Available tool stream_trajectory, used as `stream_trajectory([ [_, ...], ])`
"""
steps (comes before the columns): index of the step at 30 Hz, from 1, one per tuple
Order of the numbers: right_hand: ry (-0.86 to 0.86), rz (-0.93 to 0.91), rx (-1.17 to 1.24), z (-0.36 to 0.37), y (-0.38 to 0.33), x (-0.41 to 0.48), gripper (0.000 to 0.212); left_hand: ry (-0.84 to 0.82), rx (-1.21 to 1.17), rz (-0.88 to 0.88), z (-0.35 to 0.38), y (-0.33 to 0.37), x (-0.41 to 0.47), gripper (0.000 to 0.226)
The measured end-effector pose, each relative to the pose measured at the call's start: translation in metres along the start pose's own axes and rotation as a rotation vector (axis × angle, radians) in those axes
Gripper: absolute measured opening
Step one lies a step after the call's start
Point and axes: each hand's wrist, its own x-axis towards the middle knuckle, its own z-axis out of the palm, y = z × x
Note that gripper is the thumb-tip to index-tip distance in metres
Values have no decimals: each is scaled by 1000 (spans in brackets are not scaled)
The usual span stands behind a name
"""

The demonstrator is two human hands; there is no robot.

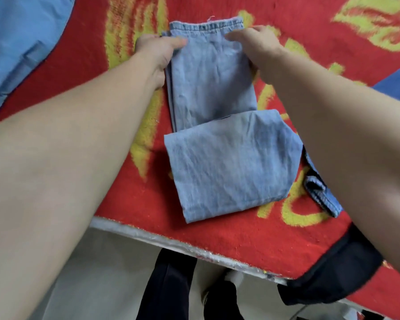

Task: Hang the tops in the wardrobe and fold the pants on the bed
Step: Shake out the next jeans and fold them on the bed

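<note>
Gripping the far end of the jeans [214,88]: the left hand [156,50] pinches the left edge with the thumb on top, and the right hand [255,46] clasps the right edge with its fingers over the cloth. The hands are apart, one on each side. The jeans lie on the red-and-yellow blanket [252,245], their near part folded over. A light blue garment [21,42] lies far left.
</note>
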Motion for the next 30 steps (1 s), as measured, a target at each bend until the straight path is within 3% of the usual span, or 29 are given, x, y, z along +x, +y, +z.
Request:
stream_trajectory([
  [4,-110,64,143,-10,-7,-3,41,-45,66,19,-1,8,-4,25],
  [7,-144,-30,103,-31,-13,-22,15,-65,167,124,-4,21,-20,31],
  [10,-105,-230,-53,-55,-18,-49,22,-104,395,343,-3,31,-47,27],
  [13,23,-523,-446,-76,-2,-86,25,-56,654,613,-5,20,-97,24],
  [17,186,-890,-614,-91,79,-153,21,-69,906,1050,-15,-55,-178,23],
  [19,174,-1059,-800,-85,127,-179,17,-154,1083,1129,-23,-105,-200,20],
  [21,-27,-1081,-1038,-69,168,-191,20,-275,1285,1048,-30,-147,-207,23],
  [23,-280,-905,-1154,-50,188,-198,31,-369,1380,881,-34,-170,-209,28],
  [26,-346,-734,-1105,-37,179,-191,39,-469,1398,701,-30,-162,-207,35],
  [30,-453,-659,-1094,-52,139,-181,27,-525,1316,508,-30,-121,-198,25],
])
